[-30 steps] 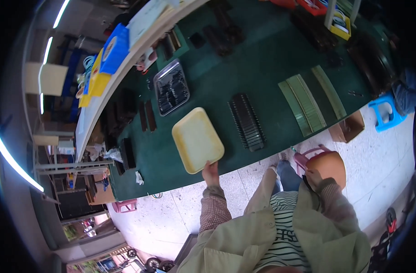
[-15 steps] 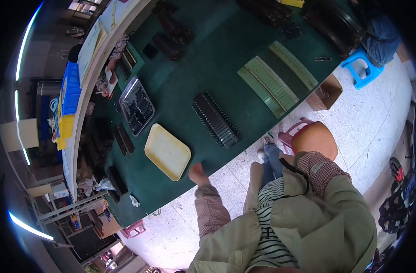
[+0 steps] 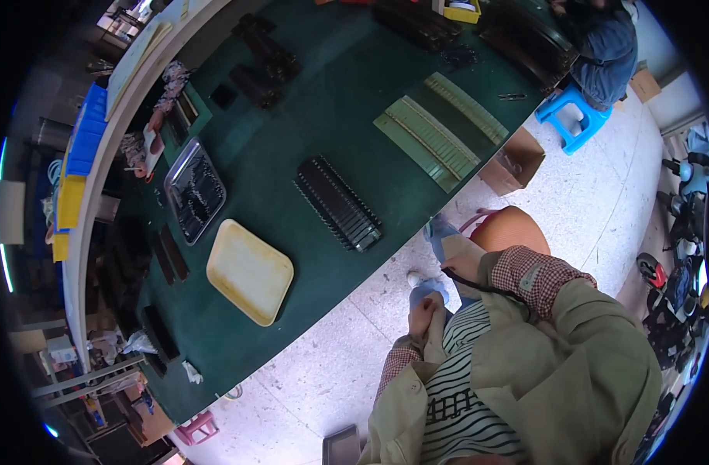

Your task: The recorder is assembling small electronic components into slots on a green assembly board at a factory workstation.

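My left hand is down by my lap, off the table and beside the edge of my beige jacket. Its fingers are too small and bunched to read. Of my right arm only the checked sleeve shows, next to a black strap; the hand is hidden. Nearest on the green table lies a cream plastic tray, with nothing visible in it. A row of black ribbed parts rests to its right, close to the table's edge. Behind it a metal tray holds small black pieces.
Pale green slotted boards lie at the right edge. Dark bundles are farther back. An orange-seated chair stands by my right arm, near a cardboard box. One person sits on a blue stool; another's hand works at far left.
My left hand has drawn back from beside the cream tray to my lap. The whole view has shifted, so the table items sit farther left. The trays and black parts keep their places.
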### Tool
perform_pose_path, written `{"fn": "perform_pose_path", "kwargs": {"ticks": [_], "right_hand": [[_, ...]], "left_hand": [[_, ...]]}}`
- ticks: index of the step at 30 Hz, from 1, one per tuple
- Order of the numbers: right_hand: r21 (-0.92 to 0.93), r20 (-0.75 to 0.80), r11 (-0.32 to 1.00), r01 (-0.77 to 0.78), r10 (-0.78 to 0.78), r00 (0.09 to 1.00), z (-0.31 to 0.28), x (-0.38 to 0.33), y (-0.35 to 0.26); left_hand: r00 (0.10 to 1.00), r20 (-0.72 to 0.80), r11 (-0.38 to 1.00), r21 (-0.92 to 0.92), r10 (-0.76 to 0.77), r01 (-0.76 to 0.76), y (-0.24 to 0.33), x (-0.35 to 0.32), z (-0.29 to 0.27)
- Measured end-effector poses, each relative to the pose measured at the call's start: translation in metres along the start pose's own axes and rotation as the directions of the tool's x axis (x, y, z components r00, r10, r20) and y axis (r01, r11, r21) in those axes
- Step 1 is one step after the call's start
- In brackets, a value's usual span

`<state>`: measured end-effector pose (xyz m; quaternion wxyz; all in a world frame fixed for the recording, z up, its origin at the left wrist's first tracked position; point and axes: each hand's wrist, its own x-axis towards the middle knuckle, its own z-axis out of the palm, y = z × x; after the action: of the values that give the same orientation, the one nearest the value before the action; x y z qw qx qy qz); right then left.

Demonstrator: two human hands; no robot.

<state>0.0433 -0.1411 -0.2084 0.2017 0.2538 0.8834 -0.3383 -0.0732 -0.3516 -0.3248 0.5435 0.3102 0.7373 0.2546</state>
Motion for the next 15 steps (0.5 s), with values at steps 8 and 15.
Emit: {"fn": "perform_pose_path", "kwargs": {"ticks": [8, 15], "right_hand": [[0.549, -0.552, 0.831, 0.086, 0.284, 0.784, -0.061, -0.033, 0.1], [0.104, -0.887, 0.991, -0.089, 0.133, 0.442, -0.222, -0.028, 0.233]], "left_hand": [[0.909, 0.154, 0.911, 0.088, 0.386, -0.402, -0.01, 0.135, 0.068], [0.947, 0.134, 0.95, 0.074, 0.291, -0.302, 0.093, 0.271, 0.125]]}}
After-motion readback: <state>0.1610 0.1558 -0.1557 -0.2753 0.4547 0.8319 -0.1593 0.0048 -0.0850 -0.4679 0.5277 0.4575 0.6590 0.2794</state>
